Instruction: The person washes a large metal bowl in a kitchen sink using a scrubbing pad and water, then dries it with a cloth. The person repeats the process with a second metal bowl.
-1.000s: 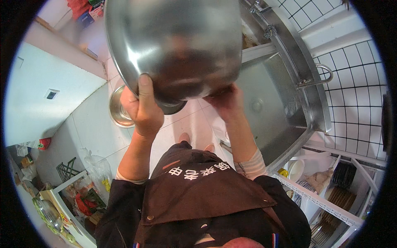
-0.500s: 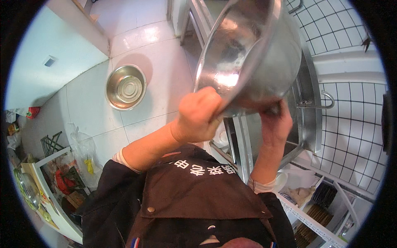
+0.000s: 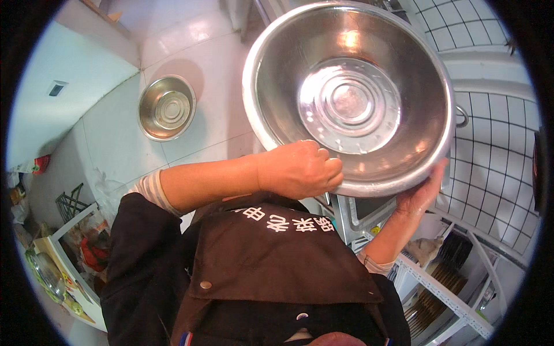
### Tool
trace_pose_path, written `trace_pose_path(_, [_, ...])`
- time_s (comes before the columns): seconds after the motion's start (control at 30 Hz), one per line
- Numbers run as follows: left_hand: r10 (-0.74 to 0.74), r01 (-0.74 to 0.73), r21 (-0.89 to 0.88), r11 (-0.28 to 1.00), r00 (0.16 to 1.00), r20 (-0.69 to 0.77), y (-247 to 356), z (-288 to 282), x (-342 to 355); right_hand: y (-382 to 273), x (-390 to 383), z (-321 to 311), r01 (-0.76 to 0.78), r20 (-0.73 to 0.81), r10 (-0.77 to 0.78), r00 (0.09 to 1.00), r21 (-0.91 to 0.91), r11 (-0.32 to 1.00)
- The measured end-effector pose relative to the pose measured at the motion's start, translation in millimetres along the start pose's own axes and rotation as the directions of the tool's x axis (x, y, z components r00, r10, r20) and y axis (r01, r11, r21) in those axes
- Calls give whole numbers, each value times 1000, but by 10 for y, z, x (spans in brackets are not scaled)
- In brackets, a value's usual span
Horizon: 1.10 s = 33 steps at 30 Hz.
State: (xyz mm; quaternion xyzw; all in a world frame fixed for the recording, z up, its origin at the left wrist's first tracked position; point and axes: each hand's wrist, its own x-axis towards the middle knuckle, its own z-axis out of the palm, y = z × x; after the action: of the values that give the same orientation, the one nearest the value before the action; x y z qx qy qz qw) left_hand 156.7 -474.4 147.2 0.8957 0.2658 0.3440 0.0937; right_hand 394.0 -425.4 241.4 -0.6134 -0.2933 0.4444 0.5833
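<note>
A large stainless steel basin point(image 3: 271, 81), with wet-looking patches on its ringed bottom, is held over the sink area at the right, its inside facing up towards me. My left hand point(image 3: 303, 167) is closed on the near rim, knuckles up. My right hand point(image 3: 421, 190) holds the basin at its lower right, with the fingertips partly hidden behind it.
A smaller steel basin point(image 3: 149, 109) lies on the white tiled floor point(image 3: 115, 150). A white wall point(image 3: 43, 109) stands at the left, tiles with dark grout point(image 3: 490, 144) at the right. A shelf rack point(image 3: 444, 291) with stacked items is at lower right, cluttered low shelving point(image 3: 57, 265) at lower left.
The large basin has turned from showing its outside and side to showing its inside, and shifted right over the sink. Both hands have moved with it, my left arm now lying more crosswise.
</note>
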Motion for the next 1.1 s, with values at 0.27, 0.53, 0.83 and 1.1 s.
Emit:
trace_pose_path(0.27, [-47, 28, 101, 994, 980, 193, 13, 159, -308, 1044, 320, -572, -175, 26, 179, 983, -115, 978])
trace_pose_path(0.53, [-707, 855, -145, 498, 304, -639, -38, -66, -548, 1086, 298, -653, -139, 134, 171, 976, -220, 966])
trace_pose_path(0.83, [-944, 675, -722, 151, -119, -308, -440, 117, -642, 263, 840, -1322, 303, 401, 85, 912, -800, 517])
trace_pose_path(1.1, [-916, 691, -683, 237, -76, -395, -385, 207, -658, -522, 999, -792, 344, 666, 233, 709, -615, 709])
